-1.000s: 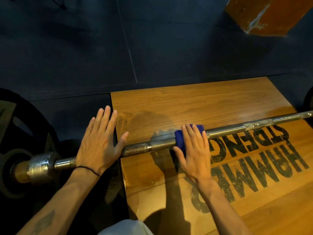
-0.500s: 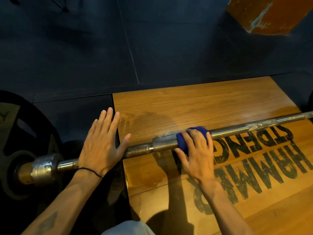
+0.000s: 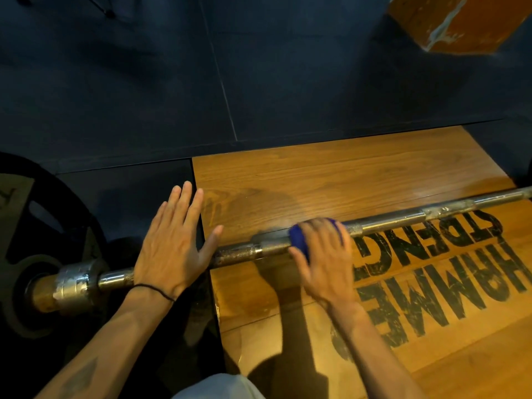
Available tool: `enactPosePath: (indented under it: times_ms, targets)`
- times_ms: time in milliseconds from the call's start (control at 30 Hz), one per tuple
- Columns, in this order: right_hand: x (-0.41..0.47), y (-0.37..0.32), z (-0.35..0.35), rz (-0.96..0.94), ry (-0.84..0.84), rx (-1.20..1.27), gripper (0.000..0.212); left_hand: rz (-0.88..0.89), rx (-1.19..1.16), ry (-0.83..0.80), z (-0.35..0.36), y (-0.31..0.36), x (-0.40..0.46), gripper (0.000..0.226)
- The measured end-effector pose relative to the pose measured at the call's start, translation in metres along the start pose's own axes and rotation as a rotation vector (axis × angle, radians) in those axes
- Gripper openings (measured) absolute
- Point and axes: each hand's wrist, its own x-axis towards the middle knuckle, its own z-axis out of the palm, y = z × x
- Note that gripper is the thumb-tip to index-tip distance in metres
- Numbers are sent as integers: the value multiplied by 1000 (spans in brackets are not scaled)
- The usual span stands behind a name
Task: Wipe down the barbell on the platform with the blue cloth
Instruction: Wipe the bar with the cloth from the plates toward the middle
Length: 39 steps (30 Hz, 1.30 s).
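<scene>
A steel barbell (image 3: 397, 218) lies across the wooden platform (image 3: 331, 180), running from lower left to upper right. My left hand (image 3: 172, 243) rests flat on the bar near its collar, fingers straight and spread. My right hand (image 3: 325, 254) curls over the blue cloth (image 3: 299, 240), which is wrapped around the bar near its middle. Only the cloth's left edge shows past my fingers. The hand is slightly blurred.
A black weight plate (image 3: 34, 226) sits on the bar's left end with a metal sleeve (image 3: 72, 283). Dark rubber flooring (image 3: 259, 67) surrounds the platform. An orange wooden box (image 3: 460, 21) stands at the top right. Black lettering (image 3: 446, 283) marks the platform.
My right hand has curled tighter over the cloth and slid it slightly to the right along the bar. My left hand stays flat on the bar.
</scene>
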Motion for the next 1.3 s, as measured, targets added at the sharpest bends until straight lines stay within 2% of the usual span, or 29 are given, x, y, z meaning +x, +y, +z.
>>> enactPosePath:
  times_ms: [100, 200, 333, 400, 467, 600, 667, 733, 867, 967, 1133, 1233, 1300]
  targets:
    - [1, 10, -1, 120, 23, 0, 67, -1, 13, 3, 0, 0, -1, 82]
    - [3, -38, 8, 188, 34, 64, 74, 1, 24, 2, 1, 0, -1, 82]
    - [1, -105, 16, -6, -20, 103, 68, 8, 17, 7, 2, -1, 3, 82]
    - [3, -95, 14, -116, -30, 93, 64, 16, 16, 7, 2, -2, 2, 82]
    - [4, -61, 11, -141, -24, 86, 62, 19, 6, 10, 1, -3, 1, 82]
    - [9, 1, -1, 70, 75, 50, 57, 7, 4, 22, 1, 0, 0, 80]
    - [11, -8, 2, 176, 109, 80, 62, 2, 4, 24, 1, 0, -1, 79]
    - [11, -45, 7, 264, 115, 130, 65, 1, -2, 29, 1, 1, -2, 79]
    - [-4, -118, 20, 28, 21, 134, 56, -1, 1, 36, 2, 0, 0, 79]
    - [1, -83, 17, -141, -3, 65, 52, -9, -6, 29, 2, -1, 0, 80]
    - [7, 2, 2, 77, 65, 18, 52, -12, -3, 34, 0, 2, 1, 78]
    - [7, -29, 9, 273, 139, 99, 54, -10, 3, 26, -1, 3, -1, 78]
    - [4, -76, 18, 293, 131, 143, 55, -12, 2, 20, 0, 3, -2, 79]
